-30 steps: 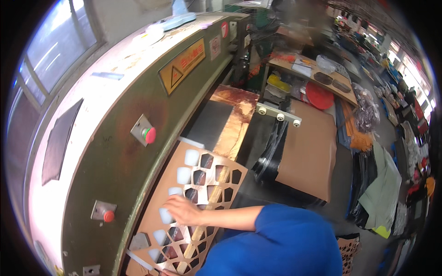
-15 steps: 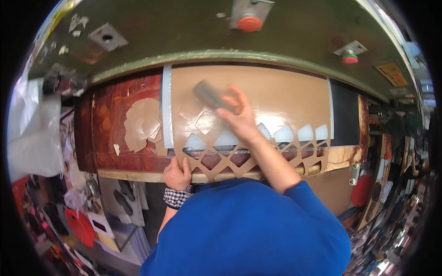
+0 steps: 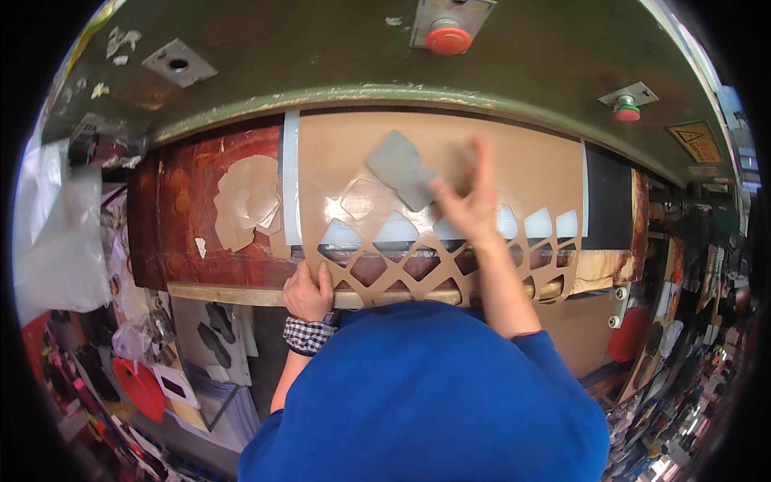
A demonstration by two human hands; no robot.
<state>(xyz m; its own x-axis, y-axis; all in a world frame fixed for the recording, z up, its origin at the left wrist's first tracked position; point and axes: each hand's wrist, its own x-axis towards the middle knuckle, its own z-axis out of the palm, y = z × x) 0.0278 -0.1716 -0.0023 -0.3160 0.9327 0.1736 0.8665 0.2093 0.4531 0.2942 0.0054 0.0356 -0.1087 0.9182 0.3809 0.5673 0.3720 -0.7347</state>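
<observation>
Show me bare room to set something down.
Bare: the tan sheet between the right hand and the right pale strip; the black surface beyond it; the red board left of the tan scraps. Crowded: mid-sheet around the grey piece, and the latticed edge by the left hand.

Since half a second ago, the right hand (image 3: 471,207) has been shifted rightward over the brown sheet (image 3: 333,153), its fingers now spread. The grey piece (image 3: 393,159), previously seen narrow and blurred, is now shown broader and clearer. The left hand (image 3: 308,296), barely shown a second ago, is now plainly seen.
</observation>
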